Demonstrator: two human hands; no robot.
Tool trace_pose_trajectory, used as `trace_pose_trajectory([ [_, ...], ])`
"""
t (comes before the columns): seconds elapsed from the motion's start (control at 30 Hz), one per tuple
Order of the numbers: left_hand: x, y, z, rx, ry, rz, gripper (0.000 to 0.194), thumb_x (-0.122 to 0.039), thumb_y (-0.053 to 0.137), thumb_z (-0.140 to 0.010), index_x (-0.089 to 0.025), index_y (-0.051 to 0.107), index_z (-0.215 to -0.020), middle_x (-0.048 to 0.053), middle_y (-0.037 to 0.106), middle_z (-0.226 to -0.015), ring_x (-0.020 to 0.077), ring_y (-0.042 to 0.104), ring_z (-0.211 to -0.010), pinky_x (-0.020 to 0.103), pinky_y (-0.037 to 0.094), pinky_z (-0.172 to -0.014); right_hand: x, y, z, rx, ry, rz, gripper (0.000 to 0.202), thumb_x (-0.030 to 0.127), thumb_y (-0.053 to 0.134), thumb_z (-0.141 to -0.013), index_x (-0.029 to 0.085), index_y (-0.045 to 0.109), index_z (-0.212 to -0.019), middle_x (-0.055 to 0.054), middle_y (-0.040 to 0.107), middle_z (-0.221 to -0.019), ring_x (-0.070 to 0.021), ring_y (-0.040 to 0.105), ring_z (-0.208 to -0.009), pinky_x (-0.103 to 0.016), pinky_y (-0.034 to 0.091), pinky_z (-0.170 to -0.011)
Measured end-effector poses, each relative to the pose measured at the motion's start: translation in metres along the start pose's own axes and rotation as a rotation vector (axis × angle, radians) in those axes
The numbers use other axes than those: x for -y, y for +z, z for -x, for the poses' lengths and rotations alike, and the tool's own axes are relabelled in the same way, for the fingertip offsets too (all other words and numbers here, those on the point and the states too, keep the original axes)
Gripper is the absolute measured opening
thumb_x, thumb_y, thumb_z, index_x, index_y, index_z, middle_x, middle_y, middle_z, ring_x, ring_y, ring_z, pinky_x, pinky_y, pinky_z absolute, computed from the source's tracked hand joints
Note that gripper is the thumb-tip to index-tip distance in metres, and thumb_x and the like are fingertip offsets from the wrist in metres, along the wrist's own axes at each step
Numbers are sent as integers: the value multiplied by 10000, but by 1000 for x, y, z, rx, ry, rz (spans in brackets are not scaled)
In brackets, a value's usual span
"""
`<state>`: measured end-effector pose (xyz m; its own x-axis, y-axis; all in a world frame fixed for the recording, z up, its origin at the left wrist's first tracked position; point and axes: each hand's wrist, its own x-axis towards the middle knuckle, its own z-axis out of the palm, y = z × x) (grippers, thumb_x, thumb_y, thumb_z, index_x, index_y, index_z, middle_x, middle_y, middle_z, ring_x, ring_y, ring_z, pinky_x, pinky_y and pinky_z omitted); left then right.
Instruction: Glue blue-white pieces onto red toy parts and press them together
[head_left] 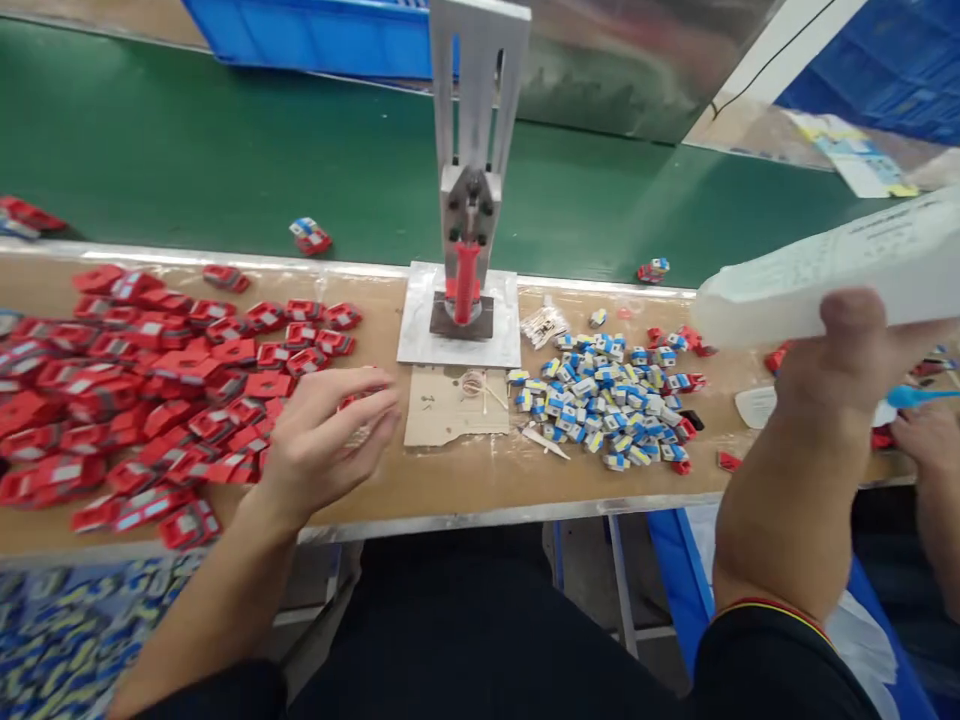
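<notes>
My left hand (334, 435) hovers over the right edge of a heap of red toy car shells (180, 370). Its fingers are curled, and a small red piece shows partly behind them. My right hand (847, 345) is raised at the right and grips a large whitish translucent bottle (832, 265), which lies tilted nearly on its side. Between the hands stands a press with a red handle (466, 280) on a white base plate (420, 340). Cardboard (442, 415) with a rubber band and sticks lies before it. Blue and white small parts (600, 400) are heaped right of it.
A green belt (600, 200) runs behind the table, carrying a few small cars. A blue crate (322, 35) stands beyond it. Another person's hand (930, 430) is at the far right, near a blue-tipped tool. Cotton swabs (544, 323) lie beside the base plate.
</notes>
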<state>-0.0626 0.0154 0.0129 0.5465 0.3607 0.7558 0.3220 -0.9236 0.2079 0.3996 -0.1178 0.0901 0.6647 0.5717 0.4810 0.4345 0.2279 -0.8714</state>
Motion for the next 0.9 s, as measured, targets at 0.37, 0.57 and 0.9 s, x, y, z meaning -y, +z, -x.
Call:
trace_pose_trajectory([
  [0.37, -115, 69, 25, -11, -200, 344, 724, -536, 791, -896, -153, 506, -1440, 199, 753, -1227, 310, 773, -1110, 418, 661, -921, 16, 99, 211, 248, 215, -116, 684, 698, 869, -718, 225, 737, -1195, -107, 832, -987, -309, 812, -894, -455, 705, -790],
  [0.57, -113, 80, 42, -79, -396, 383, 663, -419, 774, -876, -171, 490, -1422, 175, 758, -1202, 308, 789, -1050, 388, 662, -859, 12, 119, 241, 399, 16, -9, 790, 701, 776, -838, 213, 597, -1433, -169, 723, -1281, -333, 756, -1127, -509, 688, -916],
  [0.9, -127, 27, 30, 264, -1071, 1257, 693, -520, 817, -797, -156, 571, -1333, 157, 718, -1285, 342, 715, -1163, 461, 596, -1000, -50, 102, 210, 292, -1160, 457, 592, 193, 868, -777, 450, 593, -1234, -8, 563, -1453, -265, 558, -1343, -468, 675, -985],
])
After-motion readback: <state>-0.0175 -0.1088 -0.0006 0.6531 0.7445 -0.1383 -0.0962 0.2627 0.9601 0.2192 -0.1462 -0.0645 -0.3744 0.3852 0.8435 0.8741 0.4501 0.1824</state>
